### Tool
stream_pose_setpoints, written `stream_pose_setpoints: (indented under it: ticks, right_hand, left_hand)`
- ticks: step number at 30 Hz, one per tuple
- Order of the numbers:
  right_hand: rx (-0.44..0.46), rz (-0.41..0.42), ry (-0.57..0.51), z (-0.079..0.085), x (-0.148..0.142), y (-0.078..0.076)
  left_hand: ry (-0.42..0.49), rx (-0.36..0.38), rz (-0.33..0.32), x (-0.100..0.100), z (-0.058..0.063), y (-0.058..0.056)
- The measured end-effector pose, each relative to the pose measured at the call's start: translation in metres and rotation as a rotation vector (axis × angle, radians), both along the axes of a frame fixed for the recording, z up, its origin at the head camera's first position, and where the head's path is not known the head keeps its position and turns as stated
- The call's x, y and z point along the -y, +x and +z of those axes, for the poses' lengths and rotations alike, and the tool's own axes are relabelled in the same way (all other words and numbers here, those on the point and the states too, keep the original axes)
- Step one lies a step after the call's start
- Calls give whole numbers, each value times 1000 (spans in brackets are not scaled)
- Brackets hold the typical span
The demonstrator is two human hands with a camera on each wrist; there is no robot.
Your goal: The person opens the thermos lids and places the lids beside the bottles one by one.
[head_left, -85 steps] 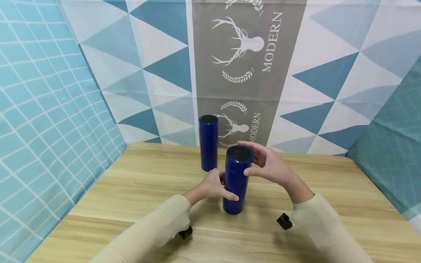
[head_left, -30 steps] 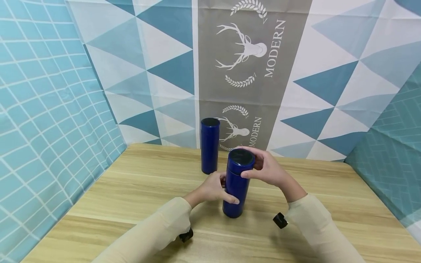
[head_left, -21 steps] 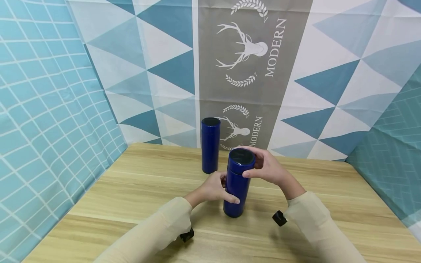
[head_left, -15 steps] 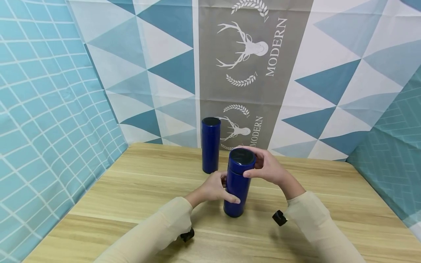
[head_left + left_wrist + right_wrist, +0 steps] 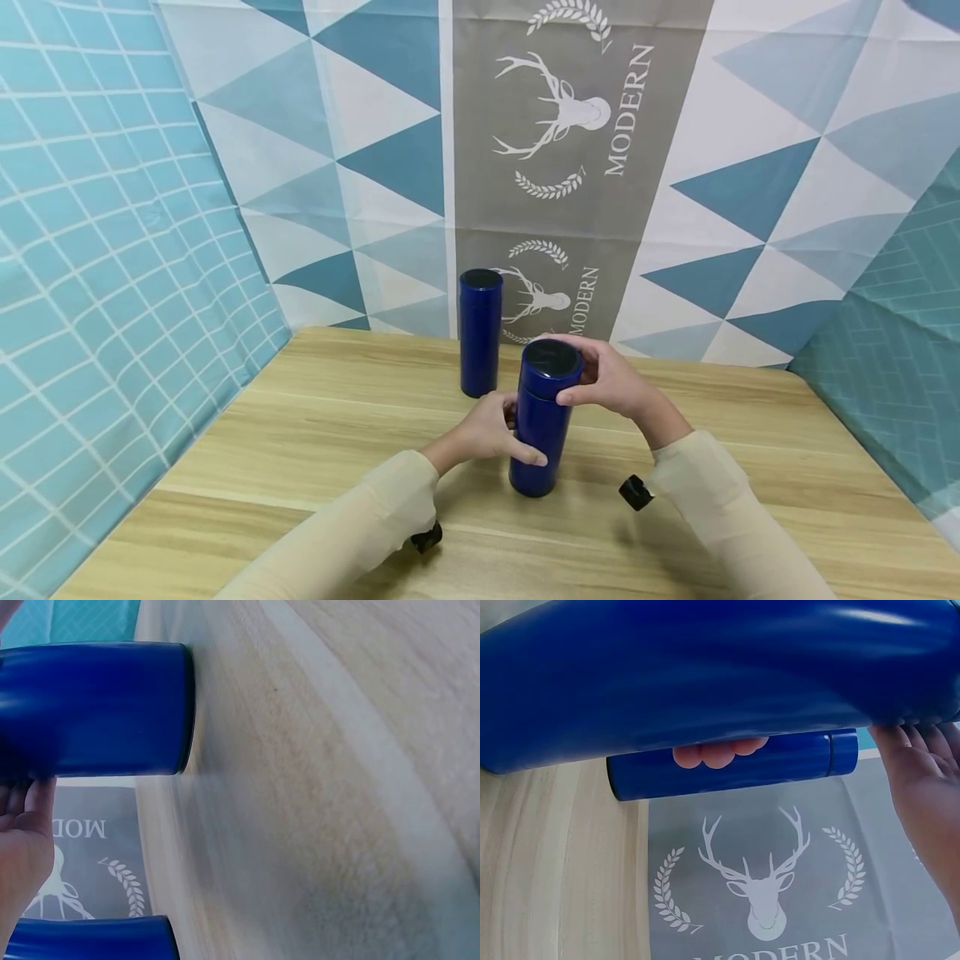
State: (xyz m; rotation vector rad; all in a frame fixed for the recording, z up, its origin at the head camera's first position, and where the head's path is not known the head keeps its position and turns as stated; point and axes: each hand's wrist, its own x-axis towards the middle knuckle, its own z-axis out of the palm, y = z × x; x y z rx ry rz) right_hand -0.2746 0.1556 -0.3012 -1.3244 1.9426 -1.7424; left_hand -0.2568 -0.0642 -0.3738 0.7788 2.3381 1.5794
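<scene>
Two dark blue thermos flasks with black tops are in the head view. The near flask [image 5: 542, 429] stands roughly upright between the hands, its base at the tabletop. My left hand [image 5: 486, 429] grips its body from the left, thumb across the front. High on the right side, my right hand [image 5: 611, 385] holds the lid [image 5: 551, 367], thumb in front just at the seam. In the right wrist view, left fingertips [image 5: 717, 754] show past the flask's edge. Behind and to the left stands the far flask [image 5: 480, 337], untouched.
The wooden table [image 5: 337, 392] runs back to a patterned cloth [image 5: 375, 167] with triangles and a deer print. A blue checked cloth [image 5: 97, 208] hangs along the left, a teal one [image 5: 892, 333] on the right. Each wrist wears a small black device [image 5: 637, 492].
Since the earliest frame, the right hand's raised fingers have lowered and closed round the lid. The head view has shifted slightly. In the last second, the hands and flasks have hardly moved.
</scene>
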Motion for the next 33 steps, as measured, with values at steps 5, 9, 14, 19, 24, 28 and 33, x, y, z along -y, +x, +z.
stream_pose_setpoints:
  ticks: [5, 9, 14, 19, 24, 28, 33]
  right_hand:
    - [-15, 34, 10, 1, 0, -5]
    - [-22, 76, 16, 4, 1, -10]
    - [12, 153, 7, 2, 2, -15]
    - [62, 218, -7, -6, 2, -12]
    - [28, 167, 30, -8, -2, -3]
    - [-2, 52, 70, -4, -4, 6]
    - [-10, -141, 98, -1, -1, 21]
  left_hand:
    - [-6, -6, -6, 1, 2, -1]
    - [-3, -21, -1, 2, 3, -2]
    - [6, -13, 8, 1, 2, -1]
    - [18, -4, -8, 0, -3, 1]
    - [25, -14, -15, -1, -5, 3]
    - [19, -18, -6, -1, -4, 1]
    - [16, -18, 2, -1, -4, 0]
